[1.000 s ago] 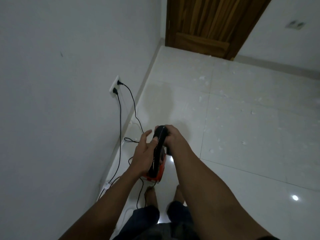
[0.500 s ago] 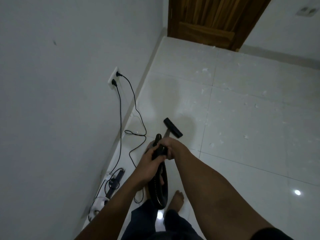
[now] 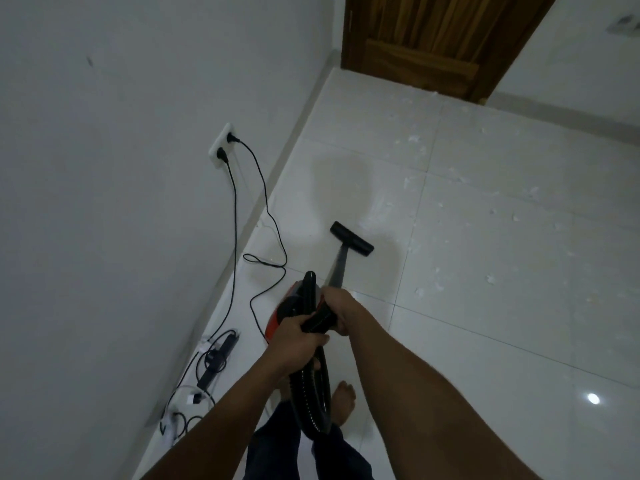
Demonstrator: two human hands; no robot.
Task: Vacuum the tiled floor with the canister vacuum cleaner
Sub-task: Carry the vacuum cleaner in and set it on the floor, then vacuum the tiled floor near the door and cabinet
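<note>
Left hand (image 3: pixel 297 338): fingers curled tight round the black curved plastic handle (image 3: pixel 320 319) of the vacuum, thumb on top.
Right hand (image 3: pixel 338 305): fingers wrapped round the same handle, just ahead of the left hand and touching it.
Wand and head: a grey straight metal wand (image 3: pixel 337 266) runs forward from the hands to a black bar-shaped floor nozzle (image 3: pixel 351 237), which lies on the glossy white tiled floor (image 3: pixel 485 341) near its left edge.
Hose: a black ribbed flexible hose (image 3: pixel 311 396) loops down between the forearms, in front of the dark trousers (image 3: pixel 277 445) and beside a bare foot (image 3: pixel 343 399).
Canister: the red-orange vacuum body (image 3: pixel 274 325) sits on the floor just beyond the left hand, mostly hidden by hand and hose.
In the way: thin black power cables (image 3: pixel 266 271) trail in loops from a white wall socket (image 3: pixel 221 145) across the floor's left edge, close to the nozzle and canister.
Along the left edge: a black oblong adapter (image 3: pixel 221 351) and a tangle of white chargers (image 3: pixel 188 398) lie against the wall.
Debris: white paper-like scraps (image 3: pixel 491 278) are scattered over the tiles right of and beyond the nozzle.
Far edge: a brown wooden door (image 3: pixel 433 39) stands shut.
Writing: too dim and small to read.
</note>
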